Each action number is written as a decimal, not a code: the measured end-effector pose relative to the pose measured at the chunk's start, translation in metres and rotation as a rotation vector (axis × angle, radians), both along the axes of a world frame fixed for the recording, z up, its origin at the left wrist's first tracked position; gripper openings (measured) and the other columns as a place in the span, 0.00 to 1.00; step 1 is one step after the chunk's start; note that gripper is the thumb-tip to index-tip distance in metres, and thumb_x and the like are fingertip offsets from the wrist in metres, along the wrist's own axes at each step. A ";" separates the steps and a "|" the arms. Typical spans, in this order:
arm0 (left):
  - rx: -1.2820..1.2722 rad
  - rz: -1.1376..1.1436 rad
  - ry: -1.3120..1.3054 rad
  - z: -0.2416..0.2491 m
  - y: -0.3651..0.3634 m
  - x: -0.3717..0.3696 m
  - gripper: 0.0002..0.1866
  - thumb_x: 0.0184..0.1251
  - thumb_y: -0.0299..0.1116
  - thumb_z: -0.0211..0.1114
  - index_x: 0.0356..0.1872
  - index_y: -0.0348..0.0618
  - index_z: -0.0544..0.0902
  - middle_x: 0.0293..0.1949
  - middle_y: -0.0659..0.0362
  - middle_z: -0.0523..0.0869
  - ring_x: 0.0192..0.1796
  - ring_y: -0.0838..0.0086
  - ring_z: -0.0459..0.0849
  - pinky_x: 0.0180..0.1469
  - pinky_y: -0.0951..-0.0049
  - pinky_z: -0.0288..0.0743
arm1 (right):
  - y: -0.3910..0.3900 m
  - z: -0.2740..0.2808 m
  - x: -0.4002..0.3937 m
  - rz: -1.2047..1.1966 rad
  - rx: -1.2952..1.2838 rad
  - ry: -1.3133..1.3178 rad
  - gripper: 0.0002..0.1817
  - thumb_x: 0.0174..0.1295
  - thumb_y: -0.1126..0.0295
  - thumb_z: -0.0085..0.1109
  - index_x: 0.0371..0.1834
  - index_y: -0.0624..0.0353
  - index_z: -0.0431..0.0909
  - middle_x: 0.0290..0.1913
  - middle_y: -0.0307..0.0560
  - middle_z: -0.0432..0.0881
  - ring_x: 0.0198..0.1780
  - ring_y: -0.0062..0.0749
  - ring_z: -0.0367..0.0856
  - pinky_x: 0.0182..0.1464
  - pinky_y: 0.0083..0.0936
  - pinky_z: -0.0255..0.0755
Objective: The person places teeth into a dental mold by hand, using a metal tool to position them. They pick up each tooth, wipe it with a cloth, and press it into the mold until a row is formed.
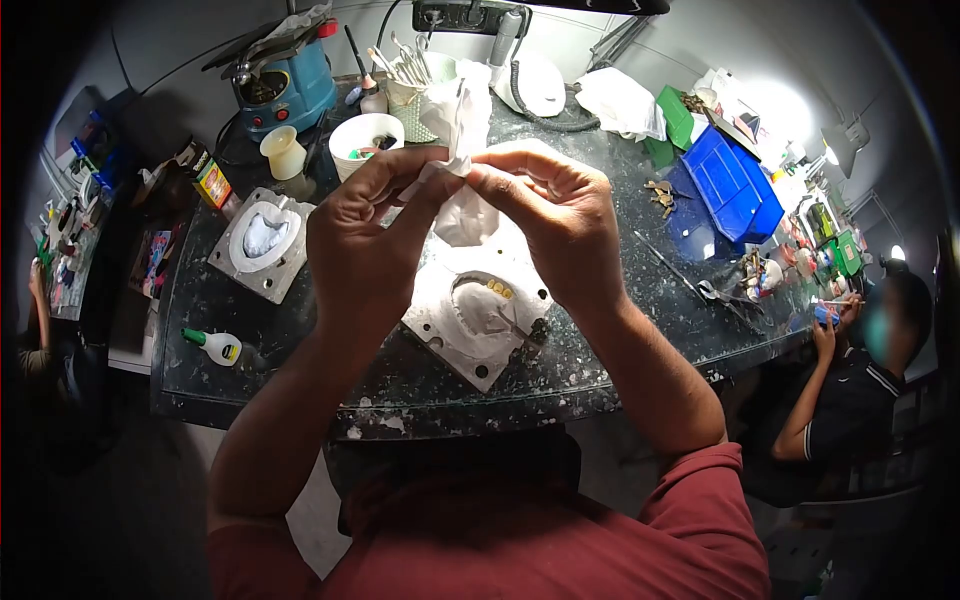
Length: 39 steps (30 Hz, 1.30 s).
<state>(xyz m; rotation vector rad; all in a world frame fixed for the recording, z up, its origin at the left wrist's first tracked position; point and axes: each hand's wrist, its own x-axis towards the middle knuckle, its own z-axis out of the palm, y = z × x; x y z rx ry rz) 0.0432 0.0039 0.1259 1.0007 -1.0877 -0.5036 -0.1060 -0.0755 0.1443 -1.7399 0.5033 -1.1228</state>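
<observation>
Both hands are raised over the middle of the bench, fingertips nearly meeting. My left hand point(365, 220) and my right hand point(560, 215) each pinch the gathered neck of a thin white plastic bag point(468, 215). Its lower part hangs down behind the fingers and its top sticks up above them. Just below lies a metal flask half point(455, 345) with a plaster dental cast point(480, 305) set in it. A few yellowish teeth point(497, 289) stand along the cast's ridge. A small thin tool point(522, 332) rests across the flask's right side.
Another flask half point(262, 240) sits at left, near a green-capped bottle point(215, 346). Behind are a white tub point(362, 135), a cup of brushes point(405, 85) and a blue machine point(290, 95). A blue bin point(735, 185) and pliers point(725, 297) lie right. A person point(860, 350) sits at far right.
</observation>
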 end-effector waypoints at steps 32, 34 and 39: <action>0.070 0.200 -0.234 -0.006 -0.001 0.003 0.12 0.77 0.29 0.67 0.54 0.32 0.86 0.45 0.58 0.90 0.48 0.82 0.85 0.53 0.78 0.77 | -0.002 -0.012 0.014 -0.046 0.007 -0.018 0.12 0.64 0.68 0.73 0.45 0.66 0.90 0.40 0.49 0.92 0.42 0.23 0.89 0.46 0.22 0.81; 0.080 0.190 -0.205 -0.007 -0.004 0.006 0.12 0.77 0.30 0.67 0.54 0.32 0.86 0.45 0.59 0.90 0.48 0.82 0.84 0.53 0.79 0.77 | -0.003 -0.013 0.016 -0.094 -0.114 0.004 0.12 0.64 0.68 0.73 0.44 0.66 0.91 0.39 0.49 0.92 0.41 0.23 0.89 0.45 0.21 0.81; 0.109 0.163 -0.140 -0.012 -0.008 0.007 0.13 0.78 0.32 0.66 0.54 0.33 0.86 0.44 0.60 0.90 0.46 0.84 0.83 0.51 0.80 0.76 | -0.003 -0.014 0.016 -0.054 -0.038 0.029 0.11 0.64 0.68 0.74 0.44 0.66 0.91 0.39 0.48 0.92 0.40 0.21 0.89 0.45 0.20 0.81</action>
